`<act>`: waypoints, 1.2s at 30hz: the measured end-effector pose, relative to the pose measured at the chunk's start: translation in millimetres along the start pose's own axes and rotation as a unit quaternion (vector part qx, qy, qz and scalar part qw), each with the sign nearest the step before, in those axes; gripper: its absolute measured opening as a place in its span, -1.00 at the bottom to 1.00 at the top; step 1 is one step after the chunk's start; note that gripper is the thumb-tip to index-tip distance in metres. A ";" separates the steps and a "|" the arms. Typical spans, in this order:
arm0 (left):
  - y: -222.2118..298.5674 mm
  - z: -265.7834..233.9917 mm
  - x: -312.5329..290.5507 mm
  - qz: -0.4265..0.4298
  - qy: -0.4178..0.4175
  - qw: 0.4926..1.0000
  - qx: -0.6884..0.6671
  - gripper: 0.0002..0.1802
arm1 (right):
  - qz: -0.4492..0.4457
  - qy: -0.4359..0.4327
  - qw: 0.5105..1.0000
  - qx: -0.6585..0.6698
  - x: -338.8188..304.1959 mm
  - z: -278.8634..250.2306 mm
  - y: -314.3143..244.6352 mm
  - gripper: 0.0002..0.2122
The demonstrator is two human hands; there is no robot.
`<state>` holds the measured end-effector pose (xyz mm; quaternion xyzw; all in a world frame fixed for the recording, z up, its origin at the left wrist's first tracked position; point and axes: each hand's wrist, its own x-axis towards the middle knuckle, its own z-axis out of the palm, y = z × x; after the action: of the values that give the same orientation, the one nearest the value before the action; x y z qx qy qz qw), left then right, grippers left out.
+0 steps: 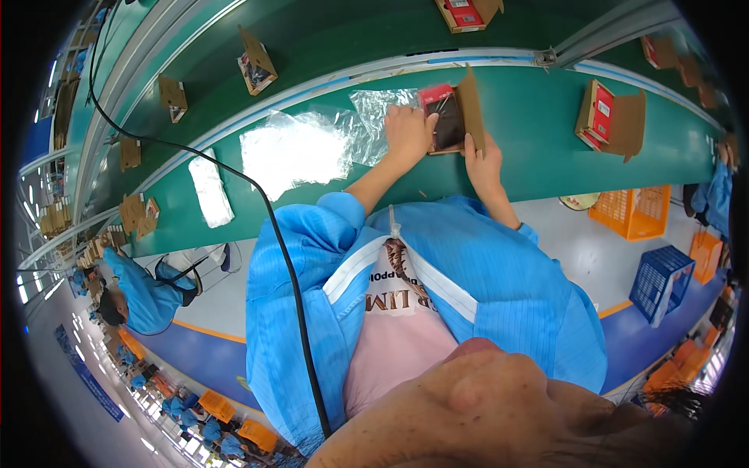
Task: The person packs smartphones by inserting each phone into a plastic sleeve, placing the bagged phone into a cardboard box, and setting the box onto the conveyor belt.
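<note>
On the green worktable in front of me, a small cardboard box stands with its lid raised at the right. Inside it are a dark, flat item and a red piece at the far end. My left hand is curled over the box's left side, its thumb at the dark item; the hand hides that wall. With my right hand I grip the near right corner, by the lid. Clear plastic bags lie just left of my left hand.
More clear plastic and a folded white bundle lie to the left. Another open box with red contents is at the right. Beyond a metal rail, boxes sit on a green surface. A black cable hangs across the view.
</note>
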<state>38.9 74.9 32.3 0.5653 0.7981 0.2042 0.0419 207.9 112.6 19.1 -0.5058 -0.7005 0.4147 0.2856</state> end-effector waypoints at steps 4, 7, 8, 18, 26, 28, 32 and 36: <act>-2.3 0.8 8.8 0.060 0.049 0.993 0.093 -0.59 | -0.077 0.014 0.994 -0.081 2.6 -0.5 -21.1 -0.82; -10.0 3.2 4.7 0.037 0.046 0.998 0.004 -0.59 | -0.012 -0.053 0.997 -0.061 8.7 -7.8 -15.4 -0.80; -13.1 0.2 5.6 0.024 0.075 0.995 -0.066 -0.66 | 0.014 -0.079 0.995 -0.053 18.5 -13.8 -11.7 -0.79; -38.1 -30.0 8.9 -0.028 0.193 0.963 -0.186 -0.73 | -0.108 -0.024 0.994 0.001 143.7 30.7 -72.2 -0.74; -54.9 -67.6 76.8 0.053 0.072 0.994 0.066 -0.51 | -0.195 -0.049 0.979 -0.034 115.3 55.9 -110.5 -0.79; -61.3 -66.7 78.3 0.033 0.145 0.988 0.036 -0.52 | -0.200 -0.049 0.978 -0.048 128.7 66.4 -106.1 -0.78; -52.9 -59.6 58.2 -0.029 0.228 0.968 -0.100 -0.70 | -0.189 -0.037 0.978 -0.084 183.6 107.7 -99.8 -0.75; -36.9 -8.9 24.4 0.024 0.051 0.995 -0.081 -0.80 | -0.157 -0.009 0.987 -0.016 227.5 141.4 -52.6 -0.65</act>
<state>-5.1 84.6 30.6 0.5674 0.7665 0.2979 0.0421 -6.8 278.8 -9.3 -0.3900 -0.7804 0.3580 0.3327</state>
